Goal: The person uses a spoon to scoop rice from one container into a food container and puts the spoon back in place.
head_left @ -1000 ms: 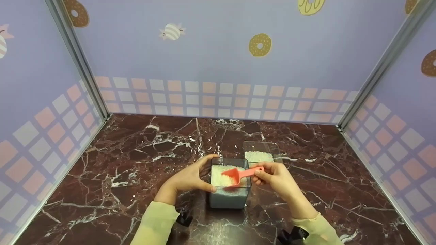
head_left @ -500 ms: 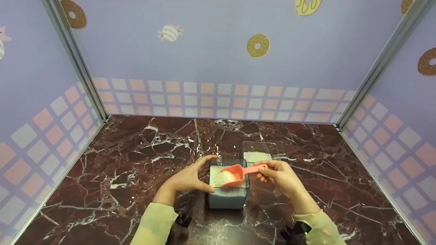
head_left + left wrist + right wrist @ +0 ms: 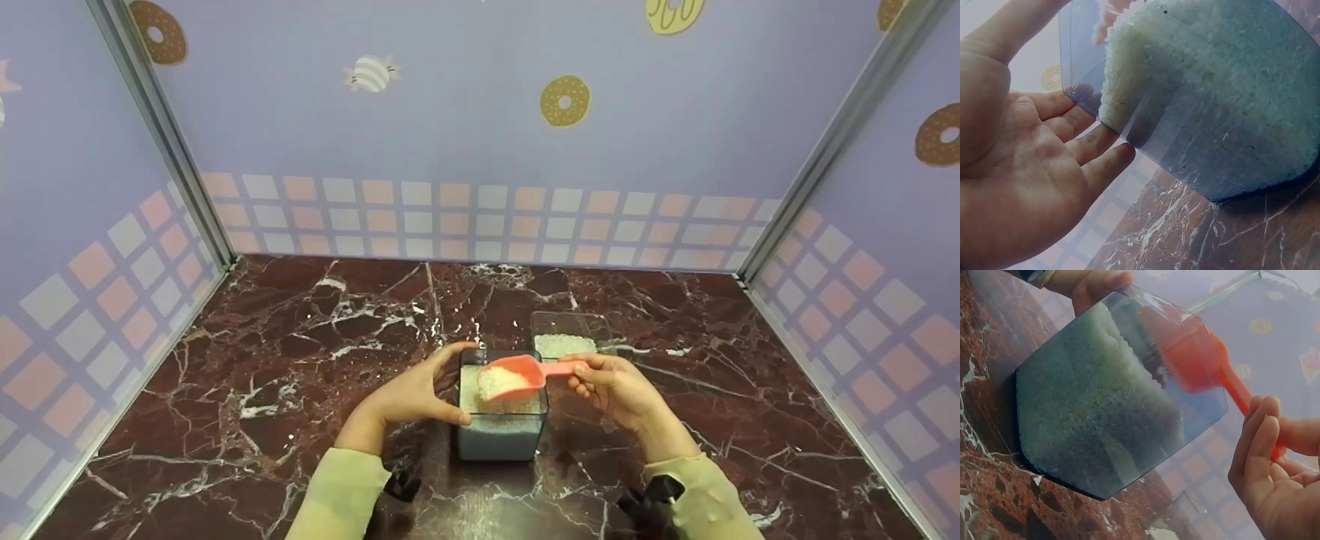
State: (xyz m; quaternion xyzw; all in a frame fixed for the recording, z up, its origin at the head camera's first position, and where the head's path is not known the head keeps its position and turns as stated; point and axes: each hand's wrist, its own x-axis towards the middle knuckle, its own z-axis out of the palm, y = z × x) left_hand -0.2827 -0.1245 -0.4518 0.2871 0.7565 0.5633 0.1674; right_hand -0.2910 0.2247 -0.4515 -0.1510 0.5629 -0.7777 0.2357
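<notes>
Head view: one clear square plastic container (image 3: 501, 420), more than half full of white rice (image 3: 501, 433), standing on the dark red marble counter (image 3: 285, 360) near its front edge. Left hand (image 3: 409, 397), grip curved round the container's left side, index finger on the far corner, thumb on the near corner. Right hand (image 3: 619, 386), grip pinching the handle of a salmon-pink plastic scoop (image 3: 517, 375); the scoop's bowl, heaped with rice, hangs just over the container's open top, to the left of the right grip. A second clear plastic container (image 3: 571, 335), holding a shallow layer of rice, stands just behind and to the right of the first. Pale yellow sleeves (image 3: 341, 491) at both wrists. Left wrist view: left palm (image 3: 1022, 169) beside the container wall (image 3: 1185, 146), fingertips (image 3: 1112, 160) touching its corner edge, fingers only lightly bent; rice banked high against the wall. Right wrist view: scoop (image 3: 1196, 354) seen through and above the container (image 3: 1112, 405); right fingers (image 3: 1258, 439) curled round the handle's end, thumb on the far side; left fingertips (image 3: 1098, 287) on the opposite wall.
</notes>
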